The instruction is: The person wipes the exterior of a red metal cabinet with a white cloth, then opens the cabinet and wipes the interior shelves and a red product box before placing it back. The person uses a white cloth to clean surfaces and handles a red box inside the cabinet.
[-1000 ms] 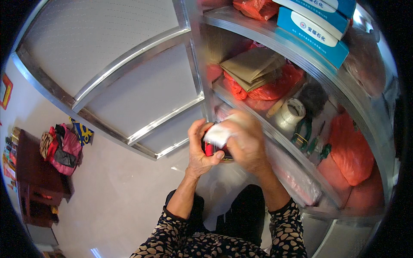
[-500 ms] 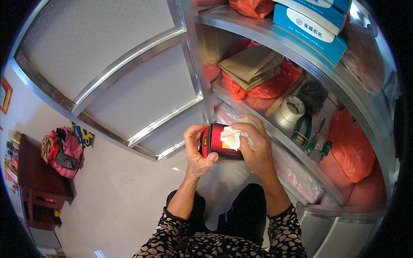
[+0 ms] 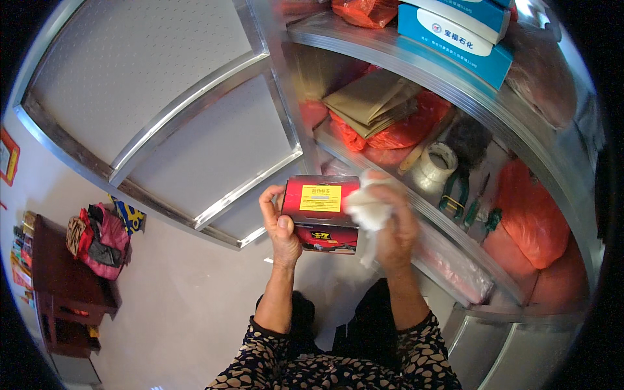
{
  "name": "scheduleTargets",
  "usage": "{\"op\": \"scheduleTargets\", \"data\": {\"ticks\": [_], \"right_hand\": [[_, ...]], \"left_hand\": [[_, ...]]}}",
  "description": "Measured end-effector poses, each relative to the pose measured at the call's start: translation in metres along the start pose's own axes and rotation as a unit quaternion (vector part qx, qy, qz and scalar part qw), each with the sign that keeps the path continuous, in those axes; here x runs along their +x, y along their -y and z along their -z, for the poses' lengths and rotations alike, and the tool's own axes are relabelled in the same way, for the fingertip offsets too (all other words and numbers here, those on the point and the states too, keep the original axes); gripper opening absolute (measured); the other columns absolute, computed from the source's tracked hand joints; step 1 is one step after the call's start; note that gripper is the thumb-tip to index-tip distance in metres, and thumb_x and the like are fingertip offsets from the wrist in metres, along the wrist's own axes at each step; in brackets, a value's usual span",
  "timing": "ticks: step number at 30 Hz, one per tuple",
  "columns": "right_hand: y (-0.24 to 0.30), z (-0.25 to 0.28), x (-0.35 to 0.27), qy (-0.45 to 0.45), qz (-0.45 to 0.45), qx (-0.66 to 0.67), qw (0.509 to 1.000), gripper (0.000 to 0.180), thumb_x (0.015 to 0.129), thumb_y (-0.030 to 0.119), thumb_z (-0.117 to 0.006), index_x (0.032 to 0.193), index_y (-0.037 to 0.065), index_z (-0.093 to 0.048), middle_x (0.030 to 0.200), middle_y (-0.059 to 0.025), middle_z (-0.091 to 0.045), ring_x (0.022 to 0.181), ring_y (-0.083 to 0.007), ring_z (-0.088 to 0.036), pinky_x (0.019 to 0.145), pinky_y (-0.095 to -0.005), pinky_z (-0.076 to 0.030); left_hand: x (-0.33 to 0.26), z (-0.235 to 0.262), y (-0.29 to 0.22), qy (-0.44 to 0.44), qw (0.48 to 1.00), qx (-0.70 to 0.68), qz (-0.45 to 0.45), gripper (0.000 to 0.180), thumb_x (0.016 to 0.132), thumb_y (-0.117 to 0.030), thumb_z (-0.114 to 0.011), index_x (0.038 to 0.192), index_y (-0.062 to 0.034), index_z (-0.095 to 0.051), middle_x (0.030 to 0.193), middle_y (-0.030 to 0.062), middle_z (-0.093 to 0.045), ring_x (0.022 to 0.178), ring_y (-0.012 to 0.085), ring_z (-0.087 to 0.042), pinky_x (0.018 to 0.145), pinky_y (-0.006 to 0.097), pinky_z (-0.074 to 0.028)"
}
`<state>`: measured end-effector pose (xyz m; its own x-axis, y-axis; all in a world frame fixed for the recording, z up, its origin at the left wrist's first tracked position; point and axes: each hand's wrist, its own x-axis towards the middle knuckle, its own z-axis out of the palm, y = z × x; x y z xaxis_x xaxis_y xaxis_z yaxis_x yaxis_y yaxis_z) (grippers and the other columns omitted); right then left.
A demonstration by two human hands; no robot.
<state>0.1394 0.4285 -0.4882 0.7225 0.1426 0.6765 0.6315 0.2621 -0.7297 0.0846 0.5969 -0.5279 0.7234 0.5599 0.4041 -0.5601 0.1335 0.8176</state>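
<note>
A red and black cardboard box [image 3: 305, 214] with a yellow label on its upper face is held up in front of me. My left hand [image 3: 281, 224] grips its left end, thumb on the front and fingers behind. At the box's right end, my right hand [image 3: 398, 224] holds a crumpled white cloth [image 3: 370, 207]; hand and cloth are smeared by motion. The cloth overlaps the box's right edge; whether it presses on the box I cannot tell.
An open metal cabinet stands at right, its door [image 3: 214, 130] swung left. Its shelves hold blue-white boxes [image 3: 455, 42], folded brown paper [image 3: 370, 101], a tape roll [image 3: 437, 162], green-handled pliers [image 3: 455, 195] and a red bag [image 3: 530, 214]. A dark wooden cabinet [image 3: 65, 266] with clothes stands far left.
The box has turned, so its labelled face and front now show. My right hand has moved from over the box's face to its right end with the cloth.
</note>
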Motion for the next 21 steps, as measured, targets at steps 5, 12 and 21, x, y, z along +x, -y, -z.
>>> {"op": "scheduleTargets", "data": {"ticks": [5, 12, 21], "right_hand": [[-0.006, -0.019, -0.003, 0.026, -0.024, 0.032, 0.999, 0.031, 0.081, 0.001, -0.044, 0.109, 0.002, -0.056, 0.122, -0.0160, -0.048, 0.113, -0.0263, -0.047, 0.099, -0.0363, -0.035], [-0.023, -0.027, -0.024, -0.028, -0.110, 0.008, 0.994, 0.036, 0.079, -0.004, -0.040, 0.112, 0.002, -0.052, 0.123, -0.0133, -0.050, 0.110, -0.0194, -0.048, 0.098, -0.0317, -0.035], [-0.057, -0.013, -0.076, -0.131, -0.284, 0.117, 0.943, 0.036, 0.079, 0.003, -0.046, 0.115, 0.003, -0.052, 0.112, -0.0113, -0.052, 0.103, -0.0210, -0.050, 0.094, -0.0332, -0.037]], "left_hand": [[0.001, 0.003, -0.002, 0.000, 0.999, -0.044, 0.027, 0.077, 0.074, -0.058, -0.065, 0.122, -0.0071, -0.034, 0.109, 0.0099, -0.052, 0.103, 0.0173, -0.051, 0.089, 0.031, -0.043], [0.002, 0.006, 0.000, -0.039, 0.995, -0.088, 0.025, 0.074, 0.074, -0.060, -0.064, 0.121, -0.0093, -0.036, 0.112, 0.0073, -0.050, 0.105, 0.0177, -0.051, 0.090, 0.033, -0.044], [0.008, 0.012, 0.010, -0.079, 0.979, -0.179, 0.050, 0.062, 0.081, -0.055, -0.059, 0.119, -0.0105, -0.038, 0.115, 0.0061, -0.051, 0.107, 0.0191, -0.052, 0.093, 0.037, -0.044]]}}
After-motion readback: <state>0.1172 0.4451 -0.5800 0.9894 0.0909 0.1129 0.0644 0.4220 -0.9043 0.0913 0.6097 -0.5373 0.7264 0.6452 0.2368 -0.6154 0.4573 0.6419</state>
